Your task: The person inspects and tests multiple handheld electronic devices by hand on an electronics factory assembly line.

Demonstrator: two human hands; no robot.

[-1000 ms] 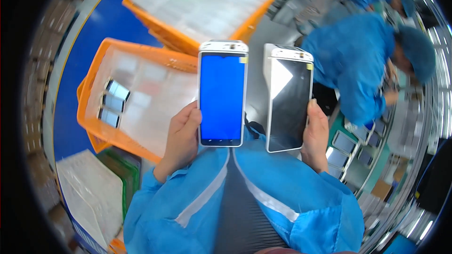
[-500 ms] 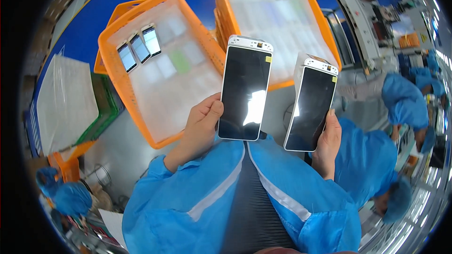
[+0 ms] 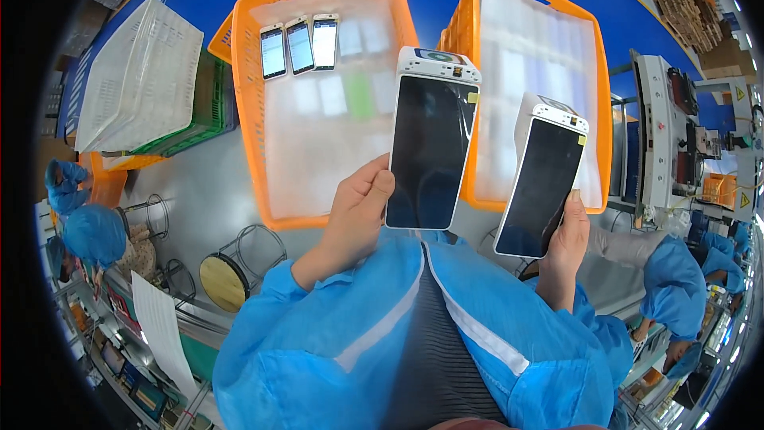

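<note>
My left hand is closed on the lower left edge of a white handheld terminal with a large dark screen and a thick top end. A second terminal of the same kind tilts in my right hand, which grips its lower right edge. Both screens face up at me, each with a small yellow sticker at the top right corner. Beyond my left hand, an orange crate lined with white sheet holds three terminals with lit screens. Blurred pale and green shapes show through its liner.
Another lined orange crate stands behind the right terminal. Far left is a green crate with a translucent white liner. A round stool stands at my left. People in blue work at the right, near a grey machine.
My view has turned, so both orange crates stand straighter and sit farther right in the picture. Both hands keep their terminals; the bright reflections on the screens are gone.
</note>
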